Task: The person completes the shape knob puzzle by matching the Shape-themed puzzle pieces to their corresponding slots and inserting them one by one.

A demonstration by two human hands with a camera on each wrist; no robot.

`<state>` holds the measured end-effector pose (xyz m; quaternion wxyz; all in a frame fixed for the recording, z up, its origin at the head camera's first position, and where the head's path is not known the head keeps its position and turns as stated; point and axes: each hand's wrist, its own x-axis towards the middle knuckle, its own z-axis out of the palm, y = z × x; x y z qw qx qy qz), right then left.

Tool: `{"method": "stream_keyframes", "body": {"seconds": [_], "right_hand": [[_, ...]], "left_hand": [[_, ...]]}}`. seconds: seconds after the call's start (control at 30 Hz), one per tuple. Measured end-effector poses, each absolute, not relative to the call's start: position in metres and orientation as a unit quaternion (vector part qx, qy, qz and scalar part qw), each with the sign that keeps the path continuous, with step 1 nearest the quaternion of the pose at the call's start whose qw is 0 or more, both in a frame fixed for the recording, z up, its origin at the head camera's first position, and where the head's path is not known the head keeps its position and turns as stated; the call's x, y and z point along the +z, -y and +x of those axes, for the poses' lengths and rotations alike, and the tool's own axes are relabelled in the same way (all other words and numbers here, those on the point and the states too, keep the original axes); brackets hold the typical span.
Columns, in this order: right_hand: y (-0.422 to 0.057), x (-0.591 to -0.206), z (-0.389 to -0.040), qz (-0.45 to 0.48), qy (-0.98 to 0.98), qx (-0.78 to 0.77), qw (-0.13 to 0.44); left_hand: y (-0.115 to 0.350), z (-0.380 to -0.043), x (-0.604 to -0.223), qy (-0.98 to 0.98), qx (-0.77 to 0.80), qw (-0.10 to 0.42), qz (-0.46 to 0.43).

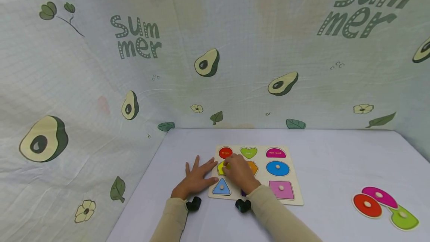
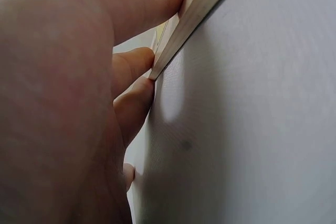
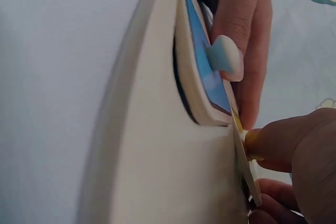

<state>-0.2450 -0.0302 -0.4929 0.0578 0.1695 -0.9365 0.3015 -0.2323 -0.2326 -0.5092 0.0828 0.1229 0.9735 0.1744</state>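
A wooden shape puzzle board (image 1: 262,160) lies flat on the white table. My right hand (image 1: 240,171) pinches the knob of the yellow pentagon puzzle piece (image 1: 220,167) at the board's left side. In the right wrist view this yellow piece (image 3: 241,150) stands tilted against the board face, its knob between finger and thumb. My left hand (image 1: 196,179) lies with spread fingers at the left edge, thumb and fingertips touching the board. Just below is the blue triangle piece (image 1: 217,191) with its round knob (image 3: 226,53). The right forearm partly covers a purple piece.
An orange hexagon (image 1: 252,168), a blue oval (image 1: 277,173) and a pink square (image 1: 281,194) sit in the board. Red, magenta and green knobbed pieces (image 1: 367,212) lie together on the table at right. A printed cloth (image 1: 235,96) hangs behind.
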Motion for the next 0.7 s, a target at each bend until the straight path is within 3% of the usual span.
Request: {"method": "stream_keyframes", "body": {"seconds": [0.53,0.7], "right_hand": [[0.0336,-0.4975,-0.239,0.173,0.943,0.26,0.115],[0.0316,-0.4951,-0.2363,0.177,0.939,0.277,0.104]], "left_hand": [[0.233,-0.2333,-0.511,-0.973,0.176,0.08,0.125],[0.2327,-0.2325,-0.51,-0.973,0.178,0.081,0.126]]}}
